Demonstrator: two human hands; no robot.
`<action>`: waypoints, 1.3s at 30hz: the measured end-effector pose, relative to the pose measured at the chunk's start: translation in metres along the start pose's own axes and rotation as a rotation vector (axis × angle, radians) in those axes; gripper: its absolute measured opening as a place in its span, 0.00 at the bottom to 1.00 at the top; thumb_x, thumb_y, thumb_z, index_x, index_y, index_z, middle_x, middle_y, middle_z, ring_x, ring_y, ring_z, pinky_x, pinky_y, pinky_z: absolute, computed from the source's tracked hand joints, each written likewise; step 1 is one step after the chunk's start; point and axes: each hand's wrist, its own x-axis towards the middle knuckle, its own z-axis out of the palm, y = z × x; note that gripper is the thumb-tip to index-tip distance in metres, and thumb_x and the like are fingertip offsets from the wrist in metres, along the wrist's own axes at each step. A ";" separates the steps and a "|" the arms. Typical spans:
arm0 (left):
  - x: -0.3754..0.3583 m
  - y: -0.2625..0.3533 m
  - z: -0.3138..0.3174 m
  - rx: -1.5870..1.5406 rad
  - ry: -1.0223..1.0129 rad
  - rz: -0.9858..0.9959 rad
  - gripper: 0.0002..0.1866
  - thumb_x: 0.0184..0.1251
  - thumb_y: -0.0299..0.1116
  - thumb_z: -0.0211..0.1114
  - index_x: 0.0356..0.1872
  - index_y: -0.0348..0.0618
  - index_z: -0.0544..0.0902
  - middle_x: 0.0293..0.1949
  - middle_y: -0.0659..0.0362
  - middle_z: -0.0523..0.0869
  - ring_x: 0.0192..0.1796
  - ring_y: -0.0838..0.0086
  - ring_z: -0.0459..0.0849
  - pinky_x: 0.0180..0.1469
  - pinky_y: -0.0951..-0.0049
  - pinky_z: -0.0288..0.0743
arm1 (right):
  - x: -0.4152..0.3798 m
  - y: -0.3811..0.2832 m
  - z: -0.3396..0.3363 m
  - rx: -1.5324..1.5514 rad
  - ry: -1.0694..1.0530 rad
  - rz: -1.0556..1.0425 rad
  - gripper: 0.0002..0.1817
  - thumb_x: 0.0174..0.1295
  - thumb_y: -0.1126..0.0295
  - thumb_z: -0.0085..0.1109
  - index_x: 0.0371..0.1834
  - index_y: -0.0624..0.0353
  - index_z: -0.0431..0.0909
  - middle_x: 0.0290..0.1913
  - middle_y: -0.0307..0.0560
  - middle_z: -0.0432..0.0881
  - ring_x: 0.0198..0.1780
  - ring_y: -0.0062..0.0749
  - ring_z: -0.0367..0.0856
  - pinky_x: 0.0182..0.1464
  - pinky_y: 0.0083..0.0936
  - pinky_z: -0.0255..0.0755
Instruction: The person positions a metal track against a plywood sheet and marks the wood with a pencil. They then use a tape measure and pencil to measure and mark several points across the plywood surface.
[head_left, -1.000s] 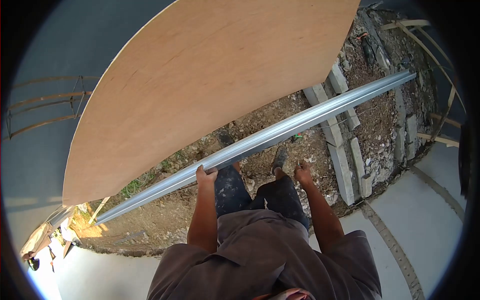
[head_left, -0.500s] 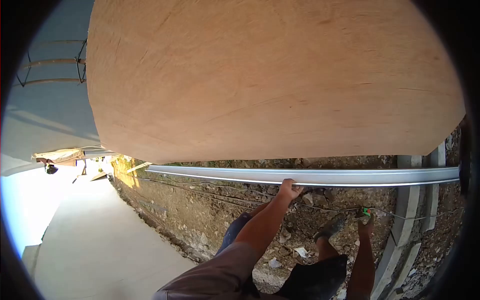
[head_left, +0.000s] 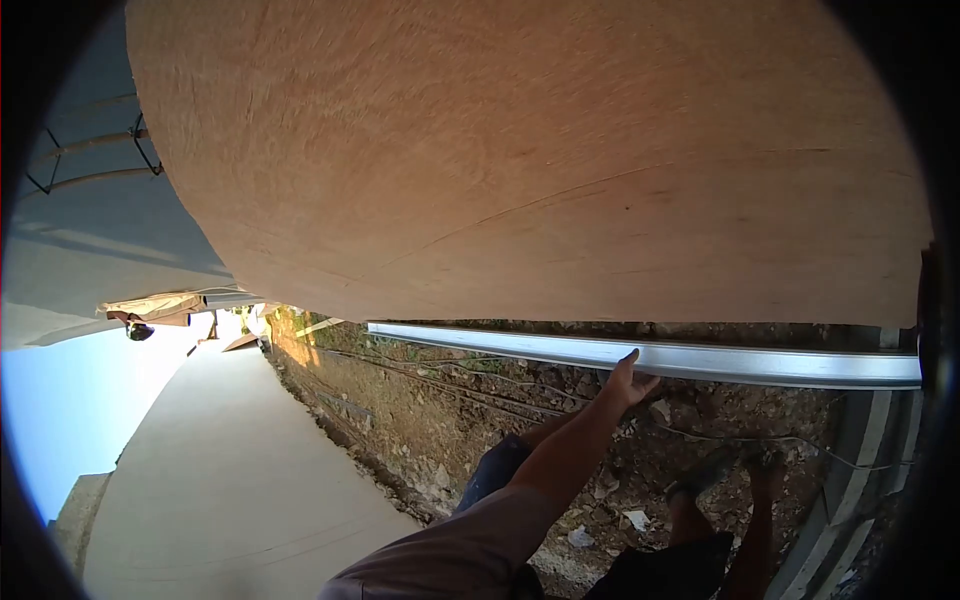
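Note:
A long silvery metal profile (head_left: 780,362) runs across the view, just below the edge of a large plywood sheet (head_left: 520,170). My left hand (head_left: 630,382) is on its lower edge at mid-length, thumb against the face and fingers beneath. Low on the right, my right hand (head_left: 765,462) is in deep shade beside a shoe (head_left: 702,472), above the rubble ground. Its fingers look closed, but whatever is in them is too dark to name.
Rocky soil (head_left: 450,425) with loose cables (head_left: 800,440) lies beneath the profile. Grey concrete-like beams (head_left: 850,500) stand at the right. A pale smooth wall or slab (head_left: 220,470) fills the lower left, and a person's dark head (head_left: 140,330) shows far off.
The view has shifted, so the profile's far end and my left hand appear further right. My left thumb now reaches higher on the profile. The green and red object at my right hand no longer shows.

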 end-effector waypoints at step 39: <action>-0.547 0.141 0.078 1.797 -0.594 0.948 0.19 0.53 0.46 0.71 0.30 0.36 0.83 0.29 0.51 0.82 0.35 0.69 0.79 0.42 0.68 0.72 | -0.304 -0.542 -0.346 0.562 -0.677 -0.345 0.26 0.56 0.59 0.51 0.57 0.61 0.71 0.48 0.51 0.79 0.50 0.33 0.74 0.54 0.27 0.66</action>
